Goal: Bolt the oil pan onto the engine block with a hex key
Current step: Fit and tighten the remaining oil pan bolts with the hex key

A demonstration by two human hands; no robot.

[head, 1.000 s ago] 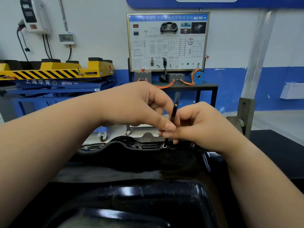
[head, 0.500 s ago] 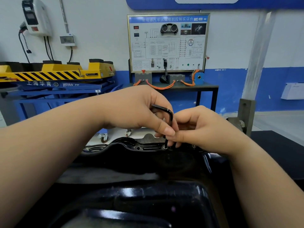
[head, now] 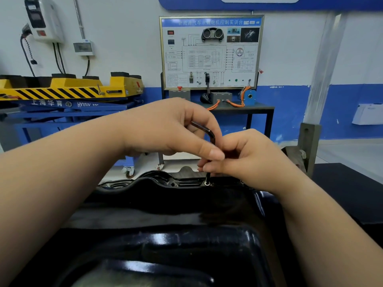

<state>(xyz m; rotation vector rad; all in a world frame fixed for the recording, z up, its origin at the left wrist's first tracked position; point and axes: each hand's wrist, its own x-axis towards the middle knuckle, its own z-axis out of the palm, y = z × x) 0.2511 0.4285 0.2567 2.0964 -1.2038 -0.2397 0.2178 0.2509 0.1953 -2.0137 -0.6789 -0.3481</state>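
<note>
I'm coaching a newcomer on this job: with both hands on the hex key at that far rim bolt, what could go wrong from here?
The hex key, gripped at its short arm by the left hand, stands in the bolt on the oil pan rim; if it tilts, it may slip and round the socket. The right hand pinches the shaft low, near the rim, so a slip could hurt it.

Dark flat surface (head: 350, 193) to the right of a glossy black oil pan (head: 165, 243); what lies beneath the pan is hidden
</note>
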